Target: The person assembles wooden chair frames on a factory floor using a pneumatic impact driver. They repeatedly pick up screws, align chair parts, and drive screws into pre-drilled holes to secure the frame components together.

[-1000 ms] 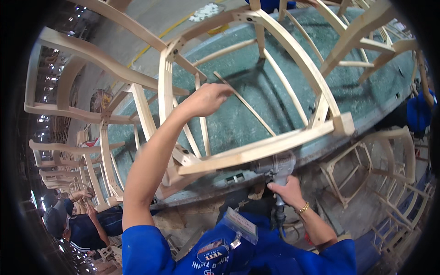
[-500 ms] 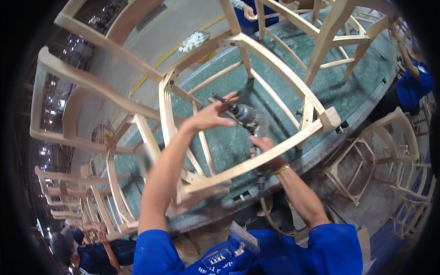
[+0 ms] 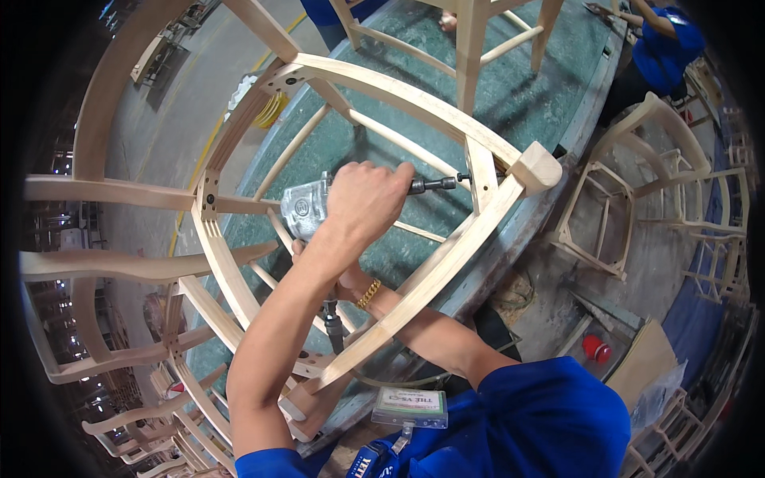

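A grey metal air impact wrench (image 3: 306,205) lies level inside an unfinished wooden chair frame (image 3: 414,307). Its black socket (image 3: 437,185) points right, at a bolt in the corner brace (image 3: 480,174) of the seat frame. My left hand (image 3: 368,201) is closed over the front of the wrench, knuckles up. Beneath it, my right hand (image 3: 344,275) grips the handle, partly hidden by my left forearm. The air hose fitting (image 3: 333,323) hangs below the handle. A gold bracelet (image 3: 369,294) circles my right wrist, and that forearm passes under the front rail.
The chair frame rests on a green-topped worktable (image 3: 550,111). Another wooden chair (image 3: 474,56) stands farther back on it. More frames (image 3: 171,319) crowd the left, and a chair (image 3: 598,215) is on the floor at right. A co-worker in blue (image 3: 668,44) is at the far right.
The wrench has swung from pointing up-left to pointing right, its socket now at the right corner brace. My left hand, open by the socket before, has closed over the tool. The view has shifted.
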A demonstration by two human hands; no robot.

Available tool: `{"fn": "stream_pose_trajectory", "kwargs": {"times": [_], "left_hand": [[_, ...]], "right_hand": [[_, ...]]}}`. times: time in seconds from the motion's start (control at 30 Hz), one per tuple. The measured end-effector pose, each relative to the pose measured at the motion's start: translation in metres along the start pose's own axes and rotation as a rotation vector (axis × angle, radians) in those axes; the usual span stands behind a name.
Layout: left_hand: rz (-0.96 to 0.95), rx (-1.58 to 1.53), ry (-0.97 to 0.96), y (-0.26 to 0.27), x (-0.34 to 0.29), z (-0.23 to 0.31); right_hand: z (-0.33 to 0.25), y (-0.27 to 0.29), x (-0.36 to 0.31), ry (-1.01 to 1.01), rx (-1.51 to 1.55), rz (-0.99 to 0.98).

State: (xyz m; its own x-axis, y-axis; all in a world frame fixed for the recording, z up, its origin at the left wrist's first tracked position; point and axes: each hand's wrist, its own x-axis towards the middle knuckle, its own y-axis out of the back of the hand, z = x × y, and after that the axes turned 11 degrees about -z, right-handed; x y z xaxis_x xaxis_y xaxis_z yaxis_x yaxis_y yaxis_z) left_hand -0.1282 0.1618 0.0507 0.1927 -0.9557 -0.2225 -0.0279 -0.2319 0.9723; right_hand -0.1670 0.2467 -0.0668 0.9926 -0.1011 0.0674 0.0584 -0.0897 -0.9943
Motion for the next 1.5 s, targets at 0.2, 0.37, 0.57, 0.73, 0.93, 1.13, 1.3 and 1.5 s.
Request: {"fn": "stream_pose_trajectory", "kwargs": {"times": [0.2,0.37,0.57,0.73,0.93,1.13,1.3,1.5], "left_hand": [[-0.026,0.01,0.007,0.004,-0.002,0.0],[0.006,0.009,0.011,0.01,0.002,-0.001],[-0.022,0.058,0.028,0.014,0.01,0.003],[-0.006,0.099,0.021,0.019,0.005,-0.002],[-0.019,0.113,-0.014,0.022,0.005,0.001],[0.006,0.106,-0.031,0.022,0.008,0.005],[0.028,0.079,-0.033,0.021,0.012,0.006],[0.007,0.06,-0.046,0.024,0.02,0.01]], "right_hand": [[0.002,-0.009,0.001,-0.029,0.083,-0.083],[-0.001,-0.011,0.003,-0.042,0.085,-0.143],[-0.003,-0.01,0.008,0.041,0.145,-0.233],[-0.007,-0.036,0.014,0.017,0.17,-0.091],[-0.002,-0.033,0.018,0.18,0.375,-0.393],[-0.003,-0.029,0.014,0.114,0.311,-0.209],[-0.005,-0.022,0.011,0.126,0.238,-0.249],[-0.007,-0.01,0.012,0.07,0.465,-0.414]]}}
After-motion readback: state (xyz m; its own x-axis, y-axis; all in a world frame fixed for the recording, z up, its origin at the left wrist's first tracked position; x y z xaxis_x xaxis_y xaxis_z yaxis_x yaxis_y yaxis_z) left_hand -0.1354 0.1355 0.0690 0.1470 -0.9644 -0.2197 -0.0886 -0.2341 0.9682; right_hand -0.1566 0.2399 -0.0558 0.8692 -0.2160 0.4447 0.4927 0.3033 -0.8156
